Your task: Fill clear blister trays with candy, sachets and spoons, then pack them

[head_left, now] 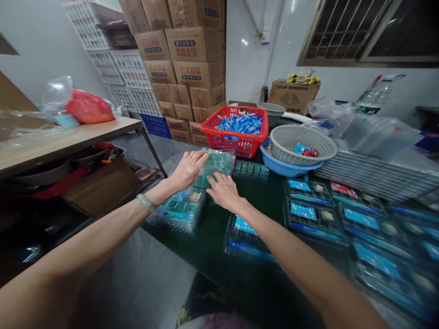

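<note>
My left hand (pixel 189 170), with a pale bangle on its wrist, is at the left side of a clear plastic tray (pixel 219 160) with several compartments. Its fingers lie together over the tray's edge; the thumb is hidden. At the tray's near side, the fingertips of my right hand (pixel 224 189) touch or nearly touch it, with the fingers stretched and apart. Below my left hand sits a stack of filled trays (pixel 181 212) holding a blue packet and a pen. Another filled tray (pixel 245 237) lies partly under my right forearm.
On the dark green table (pixel 264 196) stand a red basket (pixel 233 146) of blue pens and a grey colander (pixel 302 141) over a blue basin (pixel 291 169). Several filled trays (pixel 315 219) lie at right. Cartons (pixel 192 45) are stacked behind; a wooden table (pixel 113 128) stands left.
</note>
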A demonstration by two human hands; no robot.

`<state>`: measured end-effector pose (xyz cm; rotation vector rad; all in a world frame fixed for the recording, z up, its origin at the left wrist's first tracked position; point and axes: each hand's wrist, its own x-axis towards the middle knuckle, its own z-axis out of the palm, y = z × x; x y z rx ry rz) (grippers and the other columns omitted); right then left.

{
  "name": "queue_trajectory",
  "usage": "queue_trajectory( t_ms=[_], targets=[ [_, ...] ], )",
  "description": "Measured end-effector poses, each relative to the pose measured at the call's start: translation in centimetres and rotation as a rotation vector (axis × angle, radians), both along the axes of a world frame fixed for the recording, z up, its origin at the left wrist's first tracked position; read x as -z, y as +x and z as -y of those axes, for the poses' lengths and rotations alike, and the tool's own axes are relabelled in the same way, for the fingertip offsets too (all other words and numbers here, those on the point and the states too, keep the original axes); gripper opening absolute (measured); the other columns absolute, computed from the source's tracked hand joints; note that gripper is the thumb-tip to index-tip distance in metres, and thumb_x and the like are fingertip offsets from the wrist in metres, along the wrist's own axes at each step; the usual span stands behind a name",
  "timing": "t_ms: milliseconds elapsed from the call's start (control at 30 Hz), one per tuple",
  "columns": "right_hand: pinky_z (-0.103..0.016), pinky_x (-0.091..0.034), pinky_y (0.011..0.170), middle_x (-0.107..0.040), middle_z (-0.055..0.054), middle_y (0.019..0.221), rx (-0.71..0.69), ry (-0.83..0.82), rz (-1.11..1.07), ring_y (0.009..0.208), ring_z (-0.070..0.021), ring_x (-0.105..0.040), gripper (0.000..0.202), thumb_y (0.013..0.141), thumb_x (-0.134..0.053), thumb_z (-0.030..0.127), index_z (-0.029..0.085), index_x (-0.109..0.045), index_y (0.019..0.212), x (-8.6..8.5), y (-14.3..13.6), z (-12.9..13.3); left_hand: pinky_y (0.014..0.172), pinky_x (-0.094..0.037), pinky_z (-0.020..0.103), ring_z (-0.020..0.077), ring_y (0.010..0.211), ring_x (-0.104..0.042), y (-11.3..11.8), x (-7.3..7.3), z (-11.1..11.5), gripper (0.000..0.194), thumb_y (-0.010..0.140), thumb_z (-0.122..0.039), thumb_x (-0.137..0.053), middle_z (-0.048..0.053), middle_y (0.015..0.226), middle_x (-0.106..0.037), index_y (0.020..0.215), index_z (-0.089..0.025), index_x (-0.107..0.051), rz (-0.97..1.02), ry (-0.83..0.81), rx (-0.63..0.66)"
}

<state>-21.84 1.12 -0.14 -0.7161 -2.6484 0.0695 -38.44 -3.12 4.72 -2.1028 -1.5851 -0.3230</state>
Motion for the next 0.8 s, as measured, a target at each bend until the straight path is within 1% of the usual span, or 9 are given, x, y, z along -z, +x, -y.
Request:
queue_trajectory(
  t_ms=[133, 233, 300, 400, 500, 567, 633, 700, 800],
  targets=[
    [-0.038, -0.035, 0.092, -0.046, -0.014, 0.125, 0.097, 0.005, -0.130, 0.113, -0.0262, -0.042, 0.035, 0.086, -0.044, 0.029, 0.014, -0.050, 0.117, 0.4, 2.4, 0.5, 0.086, -0.035, 0.044, 0.0290, 0.115, -0.041, 1.5, -1.6, 1.5, 0.050, 0.080, -0.002, -0.031, 0.019, 0.125, -0.047, 0.130, -0.010, -0.038, -0.116, 0.057, 0.094],
    [-0.039, -0.041, 0.086, -0.050, -0.013, 0.117, 0.268, -0.099, -0.311, 0.104, -0.0245, -0.049, 0.033, 0.083, -0.048, 0.026, 0.014, -0.050, 0.113, 0.7, 7.1, 1.6, 0.087, -0.035, 0.045, 0.0300, 0.115, -0.041, 3.6, -2.1, 3.3, 0.048, 0.083, -0.004, -0.032, 0.020, 0.125, -0.047, 0.130, -0.010, -0.038, -0.167, 0.013, 0.248],
    [-0.039, -0.044, 0.082, -0.049, -0.013, 0.117, 0.351, -0.133, -0.460, 0.100, -0.0236, -0.052, 0.039, 0.079, -0.052, 0.027, 0.015, -0.046, 0.116, 0.6, 10.8, 2.7, 0.086, -0.036, 0.044, 0.0297, 0.113, -0.043, 5.5, -2.4, 4.4, 0.046, 0.084, -0.005, -0.033, 0.020, 0.124, -0.049, 0.129, -0.010, -0.039, -0.168, -0.048, 0.340],
    [-0.040, -0.045, 0.084, -0.046, -0.014, 0.122, 0.276, -0.075, -0.562, 0.105, -0.0237, -0.050, 0.053, 0.077, -0.057, 0.027, 0.016, -0.038, 0.125, 0.1, 15.6, 4.7, 0.085, -0.036, 0.043, 0.0292, 0.112, -0.044, 8.4, -3.0, 5.5, 0.047, 0.083, -0.006, -0.034, 0.019, 0.125, -0.049, 0.130, -0.010, -0.039, -0.138, -0.173, 0.484],
    [-0.036, -0.045, 0.084, -0.056, -0.009, 0.111, 0.135, 0.026, -0.487, 0.100, -0.0197, -0.054, 0.040, 0.080, -0.052, 0.016, 0.020, -0.046, 0.120, -0.6, 18.5, 6.8, 0.087, -0.036, 0.043, 0.0294, 0.116, -0.043, 10.7, -3.8, 5.6, 0.049, 0.082, -0.009, -0.035, 0.018, 0.128, -0.047, 0.131, -0.012, -0.038, -0.091, -0.272, 0.610],
    [-0.031, -0.047, 0.077, -0.060, -0.007, 0.102, 0.144, 0.130, -0.465, 0.092, -0.0168, -0.057, 0.031, 0.081, -0.050, 0.010, 0.021, -0.054, 0.110, -0.8, 19.3, 7.7, 0.089, -0.034, 0.044, 0.0287, 0.119, -0.041, 11.8, -4.1, 5.3, 0.047, 0.084, -0.010, -0.034, 0.016, 0.129, -0.048, 0.131, -0.015, -0.039, -0.055, -0.265, 0.665],
    [-0.027, -0.047, 0.070, -0.061, -0.008, 0.099, 0.220, 0.247, -0.492, 0.085, -0.0151, -0.059, 0.028, 0.081, -0.050, 0.008, 0.021, -0.057, 0.105, -0.7, 19.6, 8.1, 0.094, -0.031, 0.046, 0.0280, 0.124, -0.037, 12.5, -4.2, 5.0, 0.046, 0.086, -0.010, -0.035, 0.013, 0.130, -0.047, 0.131, -0.019, -0.038, 0.018, -0.177, 0.659],
    [-0.025, -0.046, 0.068, -0.062, -0.008, 0.099, 0.291, 0.353, -0.523, 0.082, -0.0143, -0.060, 0.028, 0.080, -0.052, 0.008, 0.020, -0.058, 0.105, -0.6, 19.5, 8.1, 0.099, -0.027, 0.049, 0.0292, 0.129, -0.030, 12.9, -3.8, 5.2, 0.048, 0.086, -0.015, -0.042, 0.011, 0.135, -0.043, 0.133, -0.023, -0.035, 0.153, -0.053, 0.584],
    [-0.024, -0.045, 0.068, -0.063, -0.007, 0.098, 0.354, 0.448, -0.551, 0.082, -0.0138, -0.060, 0.030, 0.080, -0.053, 0.007, 0.021, -0.058, 0.105, -0.6, 19.1, 8.1, 0.103, -0.024, 0.051, 0.0323, 0.132, -0.022, 13.7, -2.1, 6.8, 0.067, 0.078, -0.027, -0.060, 0.010, 0.143, -0.031, 0.137, -0.025, -0.028, 0.566, 0.077, 0.441]
  ],
)
